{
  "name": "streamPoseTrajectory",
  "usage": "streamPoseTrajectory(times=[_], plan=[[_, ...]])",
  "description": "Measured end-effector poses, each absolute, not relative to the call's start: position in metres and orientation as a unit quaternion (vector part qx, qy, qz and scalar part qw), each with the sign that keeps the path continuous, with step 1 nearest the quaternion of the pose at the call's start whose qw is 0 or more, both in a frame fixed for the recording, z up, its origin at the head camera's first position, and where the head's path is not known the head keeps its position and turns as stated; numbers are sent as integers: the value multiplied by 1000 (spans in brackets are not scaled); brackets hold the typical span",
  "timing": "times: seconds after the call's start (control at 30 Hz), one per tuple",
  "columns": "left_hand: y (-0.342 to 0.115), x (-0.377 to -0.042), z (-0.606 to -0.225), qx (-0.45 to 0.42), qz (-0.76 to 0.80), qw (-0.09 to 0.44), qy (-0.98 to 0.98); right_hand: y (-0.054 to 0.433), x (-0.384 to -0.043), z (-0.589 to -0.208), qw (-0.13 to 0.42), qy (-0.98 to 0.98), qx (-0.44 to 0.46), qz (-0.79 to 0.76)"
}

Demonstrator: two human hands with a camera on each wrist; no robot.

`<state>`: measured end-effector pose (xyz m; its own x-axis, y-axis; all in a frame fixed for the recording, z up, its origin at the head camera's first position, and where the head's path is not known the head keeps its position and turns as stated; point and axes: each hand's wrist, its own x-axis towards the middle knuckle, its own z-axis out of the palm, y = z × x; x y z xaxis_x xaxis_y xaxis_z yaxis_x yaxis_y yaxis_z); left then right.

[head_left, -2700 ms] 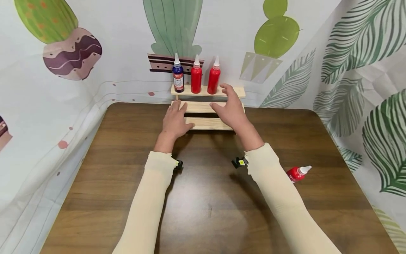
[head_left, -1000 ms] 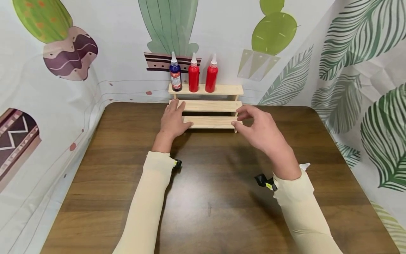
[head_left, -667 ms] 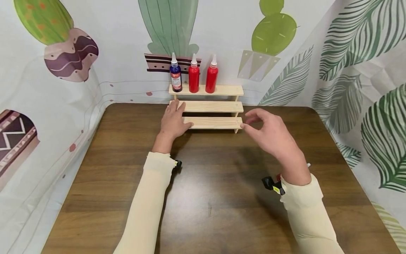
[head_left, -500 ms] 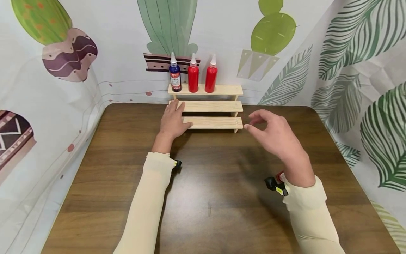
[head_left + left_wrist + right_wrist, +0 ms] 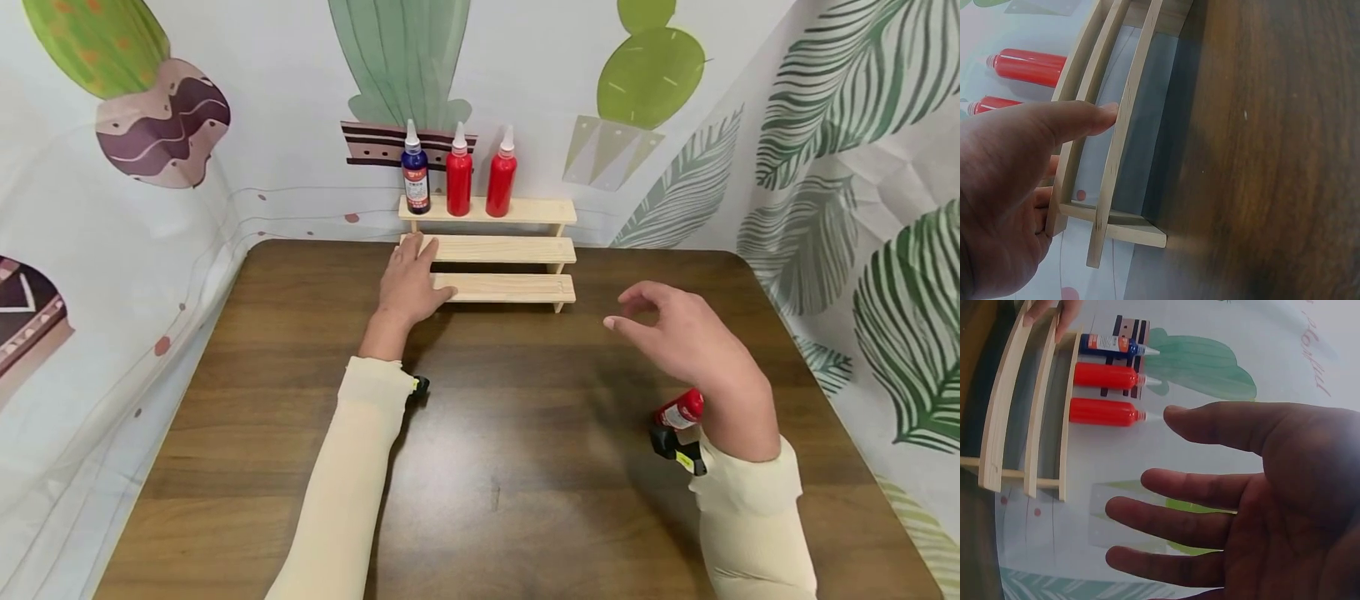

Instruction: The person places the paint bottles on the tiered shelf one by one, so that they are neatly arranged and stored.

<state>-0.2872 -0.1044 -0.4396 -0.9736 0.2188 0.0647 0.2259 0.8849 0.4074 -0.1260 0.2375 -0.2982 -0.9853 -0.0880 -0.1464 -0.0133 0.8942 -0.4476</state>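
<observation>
A three-tier wooden display rack [image 5: 495,248] stands at the back of the table. On its top tier are a blue squeeze bottle [image 5: 416,179] with a label and two red squeeze bottles [image 5: 459,183], all upright with white nozzle tips. My left hand [image 5: 405,283] rests on the rack's left end, its thumb against the bottom tier and fingers on the middle one. My right hand [image 5: 686,337] hovers right of the rack, fingers bent loosely and nothing held. Below its wrist another red squeeze bottle [image 5: 682,408] lies on the table, partly hidden by the forearm.
The brown wooden table [image 5: 495,467] reaches back to a wall cloth [image 5: 285,108] printed with cacti and leaves. Small black wrist cameras [image 5: 670,442] sit at both cuffs.
My right hand has drawn away from the top tier's bottles, moving right and towards me. The lying red bottle is covered differently by the forearm. My left hand stays on the rack.
</observation>
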Motion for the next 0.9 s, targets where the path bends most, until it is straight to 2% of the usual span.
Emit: streamPoseTrajectory(times=[0.43, 0.9], plan=[[-104, -286, -437, -113, -215, 6, -970, 263, -120, -310, 176, 968, 1, -180], [-105, -284, -436, -111, -216, 10, -970, 289, -116, -326, 228, 963, 39, -140]])
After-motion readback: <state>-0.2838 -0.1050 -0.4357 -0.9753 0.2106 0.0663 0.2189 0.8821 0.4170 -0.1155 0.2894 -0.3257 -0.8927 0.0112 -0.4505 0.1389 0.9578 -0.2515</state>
